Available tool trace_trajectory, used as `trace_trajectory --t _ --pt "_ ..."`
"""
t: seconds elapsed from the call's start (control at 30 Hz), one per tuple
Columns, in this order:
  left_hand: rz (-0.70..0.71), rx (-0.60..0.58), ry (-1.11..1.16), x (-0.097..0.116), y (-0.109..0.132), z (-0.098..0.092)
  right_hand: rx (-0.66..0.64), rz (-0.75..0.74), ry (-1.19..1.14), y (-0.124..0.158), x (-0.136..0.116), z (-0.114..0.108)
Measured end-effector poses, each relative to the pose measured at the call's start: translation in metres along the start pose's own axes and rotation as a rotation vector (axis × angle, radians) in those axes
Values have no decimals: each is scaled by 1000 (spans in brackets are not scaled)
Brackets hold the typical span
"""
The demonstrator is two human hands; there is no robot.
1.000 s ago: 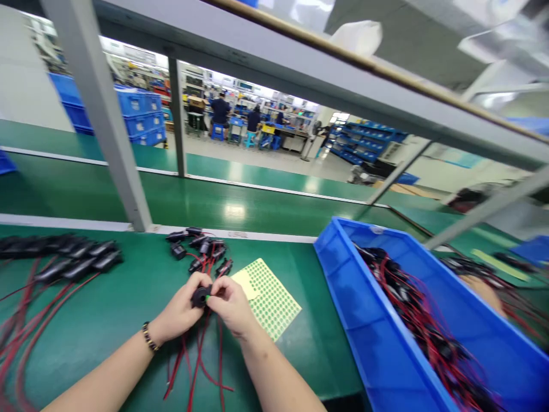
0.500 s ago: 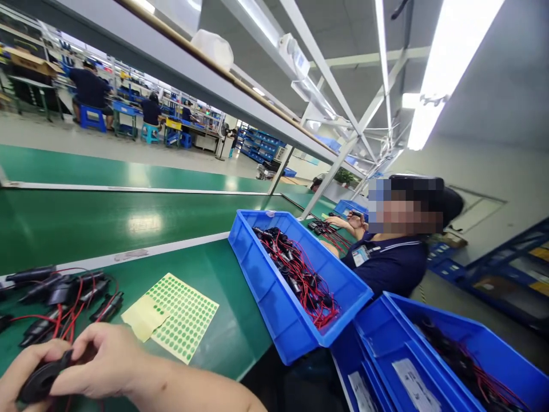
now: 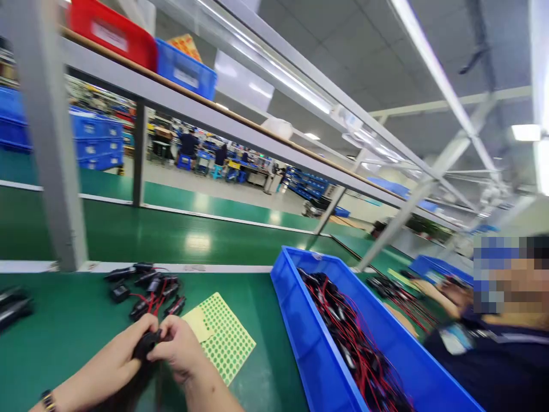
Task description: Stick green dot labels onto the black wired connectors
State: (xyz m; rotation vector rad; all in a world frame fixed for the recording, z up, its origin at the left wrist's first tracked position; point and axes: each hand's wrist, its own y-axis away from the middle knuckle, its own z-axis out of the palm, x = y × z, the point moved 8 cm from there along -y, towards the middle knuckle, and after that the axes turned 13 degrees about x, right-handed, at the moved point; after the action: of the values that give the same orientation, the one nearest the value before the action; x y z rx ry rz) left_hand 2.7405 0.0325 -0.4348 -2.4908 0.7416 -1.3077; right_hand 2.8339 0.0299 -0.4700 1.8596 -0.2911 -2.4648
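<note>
My left hand is closed round a black rounded part, whose exact kind is blurred. The fingers of my right hand pinch at the right edge of that same part. Just beyond my hands lies a loose pile of black cylindrical parts with red wires. To the right of my right hand, a pale yellow sheet of green round stickers lies on the green worktop, with a torn piece of backing paper over its left side.
A long blue bin full of black parts and red wires stands to the right. Beyond it sits a co-worker at the same bench. A grey post rises at the left, near more black parts. A shelf runs overhead.
My view has swung left, so hands, pile and bin appear further right. Both hands stay on the black part. The post and the red and blue shelf bins have come into view.
</note>
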Motion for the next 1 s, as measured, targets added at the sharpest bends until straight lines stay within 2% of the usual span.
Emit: trace_trajectory --t 0.07,0.17,0.4,0.5,0.57,0.63,0.7,0.77,0.83,0.93,1.0 --pt "12 -79 49 20 -1 0 -82 -43 -82 8 -12 6" --pt "23 -70 0 35 -5 -9 -151 -81 -103 13 -22 9" --pt "71 -86 -212 28 -1 -16 -257 -104 42 -9 -1 12" --pt "62 -97 -244 24 5 -17 -279 -98 81 -8 6 19" --pt "27 -112 -243 19 7 -24 -251 -100 106 -2 3 23" --pt "-20 -79 -235 11 8 -43 -217 -121 136 4 -5 26" --pt "-67 30 -255 -3 6 -75 -181 -162 161 9 -17 25" --pt "-142 146 -332 -25 7 -111 -116 -205 158 8 -29 16" --pt "-259 157 -451 -57 12 -138 -38 -236 139 4 -37 5" --pt "-383 157 -604 -99 22 -166 19 -260 123 0 -40 -4" --pt "-432 192 -679 -118 27 -179 8 -268 125 1 -39 -2"
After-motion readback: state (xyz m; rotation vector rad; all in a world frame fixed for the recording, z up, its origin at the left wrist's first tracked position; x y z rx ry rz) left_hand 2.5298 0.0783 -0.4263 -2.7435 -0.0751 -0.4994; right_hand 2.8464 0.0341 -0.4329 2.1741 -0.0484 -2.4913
